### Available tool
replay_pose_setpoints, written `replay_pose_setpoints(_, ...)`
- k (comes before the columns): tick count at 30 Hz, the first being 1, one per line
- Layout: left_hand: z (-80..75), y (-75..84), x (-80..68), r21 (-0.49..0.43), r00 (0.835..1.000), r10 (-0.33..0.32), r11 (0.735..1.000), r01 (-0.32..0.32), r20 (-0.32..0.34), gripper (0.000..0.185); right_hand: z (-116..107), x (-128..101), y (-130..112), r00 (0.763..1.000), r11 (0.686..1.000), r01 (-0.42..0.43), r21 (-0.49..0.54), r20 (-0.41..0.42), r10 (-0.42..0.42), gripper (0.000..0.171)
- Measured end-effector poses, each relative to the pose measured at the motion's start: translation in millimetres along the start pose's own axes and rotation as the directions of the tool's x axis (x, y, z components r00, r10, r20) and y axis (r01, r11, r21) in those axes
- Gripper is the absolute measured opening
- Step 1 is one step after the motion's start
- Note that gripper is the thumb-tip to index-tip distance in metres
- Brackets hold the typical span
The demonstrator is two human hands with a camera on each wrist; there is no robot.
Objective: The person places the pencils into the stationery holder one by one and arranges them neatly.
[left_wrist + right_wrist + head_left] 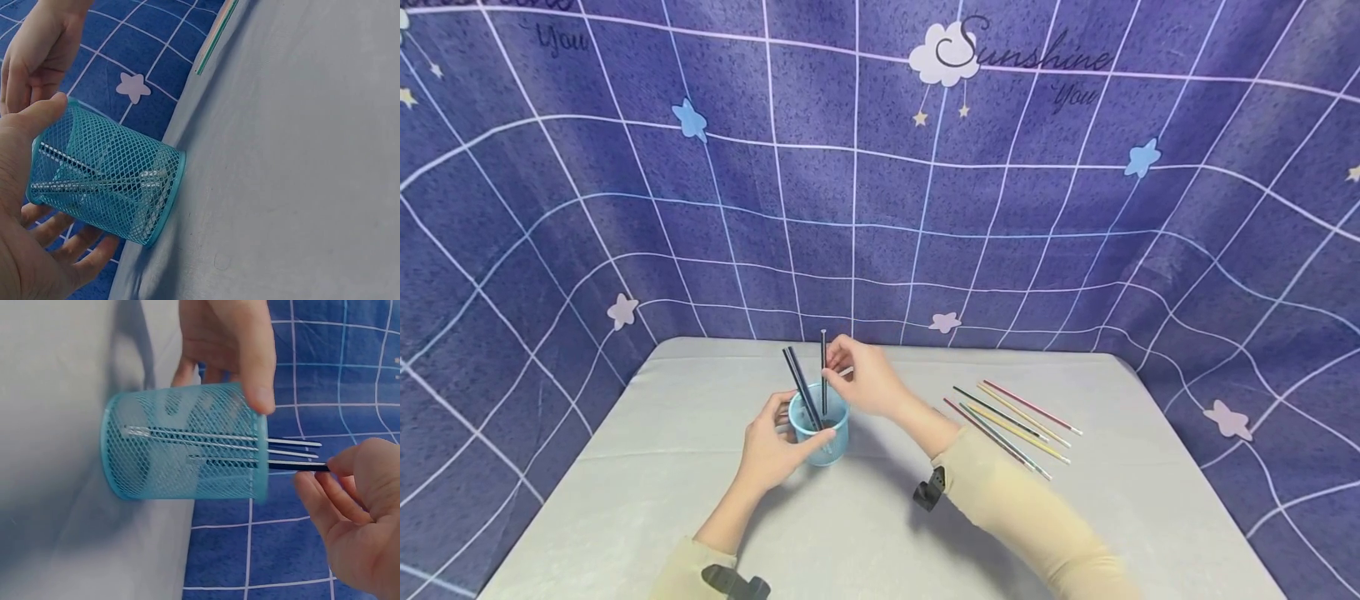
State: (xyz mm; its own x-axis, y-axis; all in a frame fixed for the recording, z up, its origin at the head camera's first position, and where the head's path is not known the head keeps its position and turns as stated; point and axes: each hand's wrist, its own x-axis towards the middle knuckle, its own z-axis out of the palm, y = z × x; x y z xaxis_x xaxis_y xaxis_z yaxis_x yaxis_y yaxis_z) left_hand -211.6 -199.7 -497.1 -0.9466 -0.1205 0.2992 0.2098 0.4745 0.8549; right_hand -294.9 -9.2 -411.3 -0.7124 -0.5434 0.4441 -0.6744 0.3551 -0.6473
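While the grey table (pixel 625 500) stretches wide, the blue mesh cup (pixel 820 429) stands near its middle, the left hand (pixel 771 450) curled round it. The right hand (pixel 868 379) pinches a dark pencil (pixel 823 375) upright inside; loose pencils (pixel 1011 425) lie well apart to the right.

Soft, even light leaves only faint shadows on the counter (pixel 662 467), the head view bows the backdrop (pixel 1075 250) grid strongly toward its edges, and both wrist views look slightly soft.
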Motion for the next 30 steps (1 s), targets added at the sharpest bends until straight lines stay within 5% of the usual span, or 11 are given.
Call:
replay_pose_setpoints(10, -2.0, 1.1, -1.3, 0.011, 1.0, -0.004, 1.0, 0.004, 0.011, 0.076, 16.9, 0.4, -0.2, 0.999, 0.984, -0.004, -0.177, 0.04, 0.012, 0.011)
replay_pose_setpoints(19, -2.5, 1.6, -2.3, 0.015, 1.0, 0.003, 1.0, -0.003, 0.008, 0.075, 31.1, 5.0, -2.4, 0.998, 0.935, -0.011, -0.354, 0.048, 0.03, 0.012)
replay_pose_setpoints(30, -2.7, 0.6, -1.0, 0.007, 1.0, 0.002, 1.0, -0.002, 0.012, 0.076, 36.8, 6.4, -9.0, 0.998, 0.911, -0.024, -0.412, 0.044, 0.046, 0.014)
